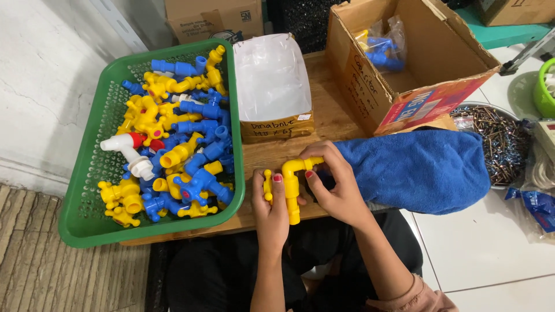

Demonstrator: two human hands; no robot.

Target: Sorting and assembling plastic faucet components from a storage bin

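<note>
While the left hand [270,208] pinches a small yellow plastic handle piece [267,186], the right hand [335,185] closes on the yellow plastic tap [292,188], apparently resting over the wooden bench [324,115] beside the green plastic basket [87,225].

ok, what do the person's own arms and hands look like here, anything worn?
Both forearms are bare. Left hand and right hand wear no gloves; red polish shows on the thumbnails. A pinkish rolled sleeve sits at the right elbow. No rings or watch visible.

yellow plastic tap [292,184] | bent spout pointing right | upright (handle at left) | over wooden table edge
</note>
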